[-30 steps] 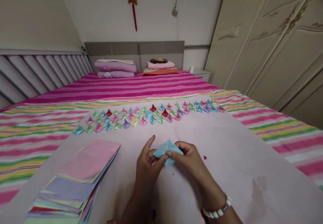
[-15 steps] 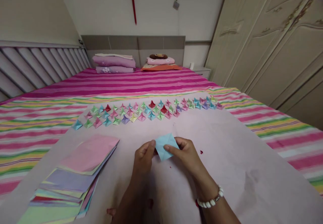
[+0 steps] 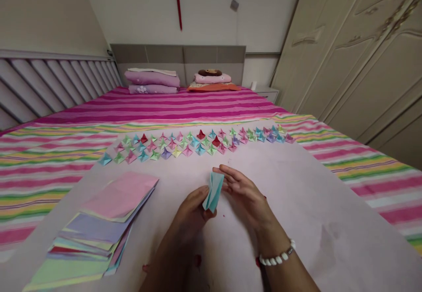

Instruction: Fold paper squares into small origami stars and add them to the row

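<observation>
Pinched by the left hand (image 3: 194, 207), a folded light-blue paper piece (image 3: 214, 191) leans, long axis near upright, toward the right hand (image 3: 245, 194) — fingers loosely open beside it, contact unclear.

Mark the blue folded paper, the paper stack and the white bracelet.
Blue folded paper (image 3: 214, 190), head view: middle of its folded side.
Paper stack (image 3: 95, 228), head view: lilac layer mid-stack.
White bracelet (image 3: 278, 259), head view: bead along its visible arc.

Dim, diffuse light; its source lies out of frame. Soft shadows pool around the forearms (image 3: 274, 239) on the pale sheet (image 3: 296, 195), lower centre. Wide-angle distortion tilts the wardrobe (image 3: 343, 63), upper right; the small folded-paper pieces (image 3: 200, 149) look soft.
</observation>
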A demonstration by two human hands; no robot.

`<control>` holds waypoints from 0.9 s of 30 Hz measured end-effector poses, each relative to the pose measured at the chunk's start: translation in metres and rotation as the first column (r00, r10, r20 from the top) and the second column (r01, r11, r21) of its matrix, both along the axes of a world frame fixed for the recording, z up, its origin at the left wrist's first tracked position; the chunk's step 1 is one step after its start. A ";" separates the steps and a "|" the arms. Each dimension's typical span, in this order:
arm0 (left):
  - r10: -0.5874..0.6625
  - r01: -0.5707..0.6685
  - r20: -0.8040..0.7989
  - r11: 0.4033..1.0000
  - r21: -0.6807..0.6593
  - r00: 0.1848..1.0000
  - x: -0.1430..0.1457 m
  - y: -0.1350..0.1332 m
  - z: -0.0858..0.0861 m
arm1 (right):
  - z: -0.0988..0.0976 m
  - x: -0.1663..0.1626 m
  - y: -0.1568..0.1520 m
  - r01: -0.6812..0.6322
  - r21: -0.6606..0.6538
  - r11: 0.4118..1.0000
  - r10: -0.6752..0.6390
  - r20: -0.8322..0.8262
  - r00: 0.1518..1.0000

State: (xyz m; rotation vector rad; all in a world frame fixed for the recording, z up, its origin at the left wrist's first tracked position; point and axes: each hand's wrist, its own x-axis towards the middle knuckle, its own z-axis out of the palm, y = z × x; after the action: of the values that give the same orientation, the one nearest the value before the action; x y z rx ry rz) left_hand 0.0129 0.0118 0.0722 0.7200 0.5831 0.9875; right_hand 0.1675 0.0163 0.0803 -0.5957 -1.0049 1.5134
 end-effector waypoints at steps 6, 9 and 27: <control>-0.228 0.231 0.060 0.972 -0.039 0.972 0.002 -0.006 0.005 | -0.001 -0.005 -0.004 -0.112 -0.024 0.993 0.112 0.023 0.993; -0.284 0.287 0.061 0.956 -0.061 0.957 0.003 -0.006 0.002 | -0.003 -0.005 -0.003 -0.046 -0.038 0.998 0.047 0.030 0.998; 0.309 -0.274 -0.126 0.932 0.235 0.943 0.000 0.008 -0.011 | -0.004 -0.002 0.006 0.240 -0.150 0.959 -0.205 0.214 0.955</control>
State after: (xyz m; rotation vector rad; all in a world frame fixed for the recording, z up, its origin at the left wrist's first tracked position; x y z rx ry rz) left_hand 0.0128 0.0199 0.0610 0.9294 0.7483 1.2916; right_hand 0.1652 0.0223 0.0763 -0.9673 -0.9229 1.3674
